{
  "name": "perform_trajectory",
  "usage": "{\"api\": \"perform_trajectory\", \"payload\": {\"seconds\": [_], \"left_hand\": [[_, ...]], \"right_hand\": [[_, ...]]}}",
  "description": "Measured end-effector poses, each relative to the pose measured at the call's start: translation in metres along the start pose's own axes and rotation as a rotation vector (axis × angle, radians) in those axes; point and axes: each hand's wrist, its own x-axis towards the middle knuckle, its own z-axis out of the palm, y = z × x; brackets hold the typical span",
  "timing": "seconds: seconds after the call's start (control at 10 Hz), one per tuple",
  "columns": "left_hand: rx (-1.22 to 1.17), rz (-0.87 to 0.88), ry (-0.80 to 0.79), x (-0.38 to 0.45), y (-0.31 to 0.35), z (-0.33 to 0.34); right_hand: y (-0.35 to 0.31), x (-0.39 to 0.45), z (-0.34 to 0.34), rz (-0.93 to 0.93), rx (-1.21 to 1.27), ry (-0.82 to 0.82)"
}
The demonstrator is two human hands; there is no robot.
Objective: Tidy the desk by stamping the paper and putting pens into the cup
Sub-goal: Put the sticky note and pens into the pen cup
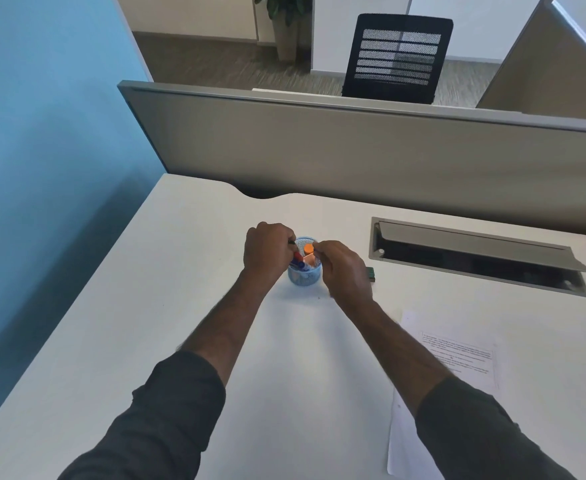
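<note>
Now: both hands [345, 268] at cup [305, 277] rim | paper [457, 362] near right

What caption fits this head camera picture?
Both hands, left and right, put pens into the blue cup.

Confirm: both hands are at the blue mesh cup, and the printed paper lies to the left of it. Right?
Not quite. The head view shows both hands, left hand and right hand, at the blue mesh cup, but the printed paper lies to its right, nearer the person.

Stamp [372, 274] mostly behind right hand [345, 271]; paper [457, 358] txt illegible.
</note>
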Motion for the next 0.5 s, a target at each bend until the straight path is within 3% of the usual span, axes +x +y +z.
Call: {"api": "perform_trajectory", "payload": {"seconds": [0.4,0.5], "left_hand": [[0.116,0.026,-0.041,0.0015,0.003,-0.0013],[0.095,0.008,0.03,-0.0028,0.0058,-0.0026]], "right_hand": [[-0.0043,-0.0019,0.0068,0.089,-0.095,-0.102],[-0.0065,-0.0003,0.0038,0.12,-0.072,-0.079]]}}
